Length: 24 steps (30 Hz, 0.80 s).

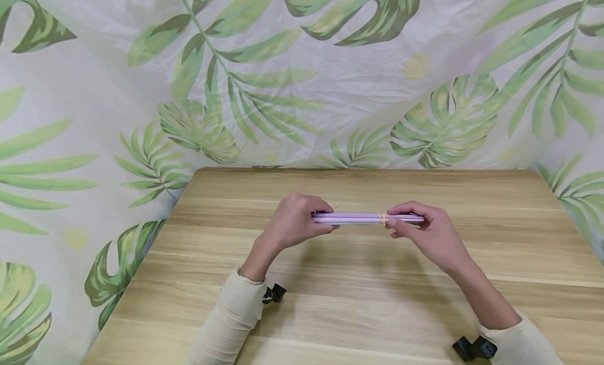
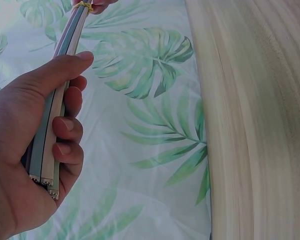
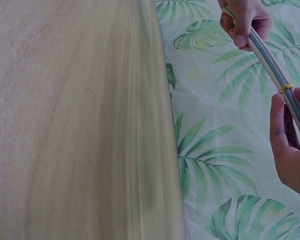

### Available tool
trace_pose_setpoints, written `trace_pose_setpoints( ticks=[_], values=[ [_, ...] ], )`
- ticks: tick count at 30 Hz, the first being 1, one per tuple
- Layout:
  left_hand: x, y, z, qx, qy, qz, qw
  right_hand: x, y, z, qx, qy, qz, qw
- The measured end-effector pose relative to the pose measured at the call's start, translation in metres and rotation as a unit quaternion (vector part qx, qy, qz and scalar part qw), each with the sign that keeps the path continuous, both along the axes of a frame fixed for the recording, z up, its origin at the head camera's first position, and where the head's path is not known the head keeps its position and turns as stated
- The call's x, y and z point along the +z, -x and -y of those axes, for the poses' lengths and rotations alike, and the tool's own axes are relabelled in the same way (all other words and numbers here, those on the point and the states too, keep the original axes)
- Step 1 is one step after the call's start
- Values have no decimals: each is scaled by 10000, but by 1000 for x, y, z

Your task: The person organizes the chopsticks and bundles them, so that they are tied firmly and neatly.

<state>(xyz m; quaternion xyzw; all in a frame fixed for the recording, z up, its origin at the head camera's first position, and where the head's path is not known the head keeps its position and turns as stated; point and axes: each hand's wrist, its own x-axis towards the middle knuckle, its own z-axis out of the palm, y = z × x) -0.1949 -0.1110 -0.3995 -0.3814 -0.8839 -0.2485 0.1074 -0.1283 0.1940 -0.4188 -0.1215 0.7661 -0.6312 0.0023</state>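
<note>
Held level above the table is a bundle of long, thin pastel strips (image 1: 351, 218) in lilac, bluish green and pale pink. My left hand (image 1: 294, 221) grips its left end, with the thumb along one side and fingers curled round the other. In the left wrist view, the ends of the strips (image 2: 47, 155) look notched and stick out below the palm. A yellow rubber band (image 1: 383, 218) wraps the bundle towards its right end. Beside that band, my right hand (image 1: 431, 234) pinches the bundle between thumb and fingers. What kind of strips these are, I cannot tell.
Beneath the hands lies a wood-grain table (image 1: 340, 312). A pale cloth with green leaves (image 1: 358, 103) hangs behind and beside it. Small black devices (image 1: 474, 348) sit at both sleeve cuffs.
</note>
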Motion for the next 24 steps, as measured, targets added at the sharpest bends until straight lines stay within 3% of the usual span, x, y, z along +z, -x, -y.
trace_pose_setpoints(
  ticks=[8,18,24],
  values=[
    [1,-1,-2,-28,14,-47,10000,-3,1,5,-136,109,47,9998],
    [-2,-5,-8,-74,117,-155,9998,-3,0,12,-156,112,433,9989],
    [0,-4,-8,24,168,-141,9998,4,0,2,-232,-575,87,9980]
  ],
)
